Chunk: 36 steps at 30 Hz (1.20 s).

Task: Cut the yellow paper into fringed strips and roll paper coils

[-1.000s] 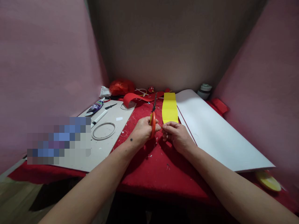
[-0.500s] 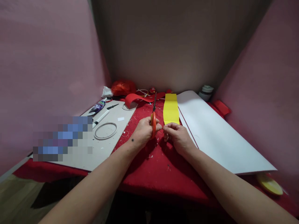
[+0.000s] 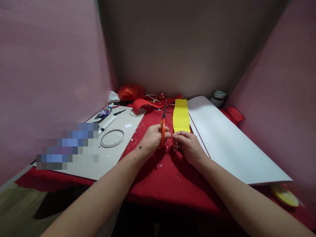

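Note:
My left hand [image 3: 151, 140] is closed round the orange handles of a pair of scissors [image 3: 162, 125], whose dark blades point away from me over the red cloth [image 3: 158, 177]. Right beside it my right hand [image 3: 187, 144] pinches the near edge of a yellow corrugated paper strip [image 3: 181, 117] that lies flat and runs toward the back wall. The two hands almost touch at the fingertips. A small red bit may sit between them, but I cannot make it out.
A large white sheet [image 3: 229, 141] lies at the right. A grey board [image 3: 108, 144] at the left carries a ring [image 3: 112, 138], a marker [image 3: 106, 125] and a glue tube [image 3: 103, 113]. Red corrugated strip [image 3: 143, 104], red bag [image 3: 130, 92], a jar [image 3: 217, 97] stand at the back.
Both hands stay together at the strip's near edge; they have barely shifted. The scissors keep the same pose.

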{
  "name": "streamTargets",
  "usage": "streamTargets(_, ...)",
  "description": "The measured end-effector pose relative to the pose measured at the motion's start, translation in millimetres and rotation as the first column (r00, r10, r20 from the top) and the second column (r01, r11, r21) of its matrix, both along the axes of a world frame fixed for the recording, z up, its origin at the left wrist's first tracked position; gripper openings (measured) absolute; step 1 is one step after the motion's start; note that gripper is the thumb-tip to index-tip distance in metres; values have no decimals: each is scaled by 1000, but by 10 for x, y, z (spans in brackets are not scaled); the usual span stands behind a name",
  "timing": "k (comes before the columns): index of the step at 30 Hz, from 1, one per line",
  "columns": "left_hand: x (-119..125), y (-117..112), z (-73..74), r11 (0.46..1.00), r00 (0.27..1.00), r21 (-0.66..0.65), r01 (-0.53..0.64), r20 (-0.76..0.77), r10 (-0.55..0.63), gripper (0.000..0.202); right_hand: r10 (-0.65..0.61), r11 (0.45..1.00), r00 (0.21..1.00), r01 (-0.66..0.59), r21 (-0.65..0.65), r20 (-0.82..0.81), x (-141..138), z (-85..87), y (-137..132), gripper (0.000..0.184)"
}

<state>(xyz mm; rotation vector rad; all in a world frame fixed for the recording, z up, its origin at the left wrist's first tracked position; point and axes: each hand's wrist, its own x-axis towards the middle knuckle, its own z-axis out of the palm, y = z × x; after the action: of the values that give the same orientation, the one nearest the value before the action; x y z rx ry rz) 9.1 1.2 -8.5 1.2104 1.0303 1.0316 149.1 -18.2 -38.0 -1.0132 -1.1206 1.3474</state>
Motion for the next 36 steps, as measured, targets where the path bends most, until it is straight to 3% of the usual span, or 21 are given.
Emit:
streamTargets(10, -24, 42, -54, 994, 992, -18, 111, -62, -112, 18, -7, 1000, 999, 7, -6, 47, 1, 10, 3, 15)
streamTargets(17, -19, 38, -47, 996, 996, -25, 90, -11, -90, 22, 104, 993, 995, -103, -59, 10, 2, 5, 8, 16)
streamTargets(25, -23, 38, -45, 999, 999, 10, 34, 29, -34, 27, -35, 999, 999, 34, -10, -27, -1, 24, 0, 11)
streamTargets(36, -26, 34, -80, 998, 998, 21, 59, -33, -58, 21, -21, 1000, 999, 21, 7, 34, -17, 44, -9, 10)
